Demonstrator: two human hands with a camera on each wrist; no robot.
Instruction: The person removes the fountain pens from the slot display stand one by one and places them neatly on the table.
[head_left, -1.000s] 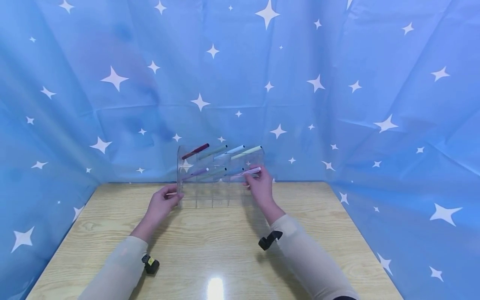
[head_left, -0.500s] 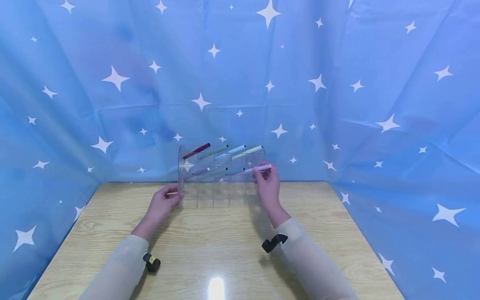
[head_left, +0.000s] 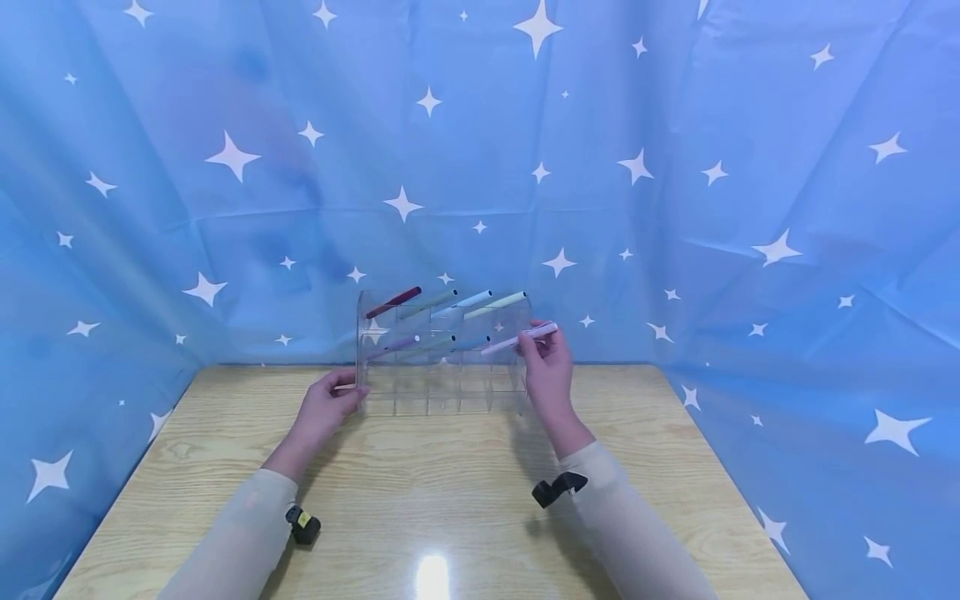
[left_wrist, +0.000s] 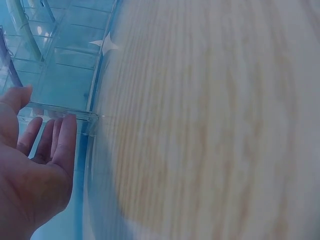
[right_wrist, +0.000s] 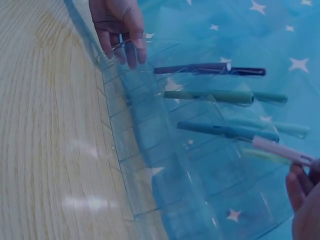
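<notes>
Pen (head_left: 504,343) pinched in right hand (head_left: 550,371).

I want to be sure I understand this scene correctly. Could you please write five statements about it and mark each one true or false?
1. The right hand holds a pale pen. True.
2. The left hand holds a pen. False: it grips the side of the clear rack.
3. The dark red pen is leftmost in the upper row. True, in the head view.
4. The purple pen is in the upper row. False: it is in the lower row.
5. The backdrop has white stars. True.
</notes>
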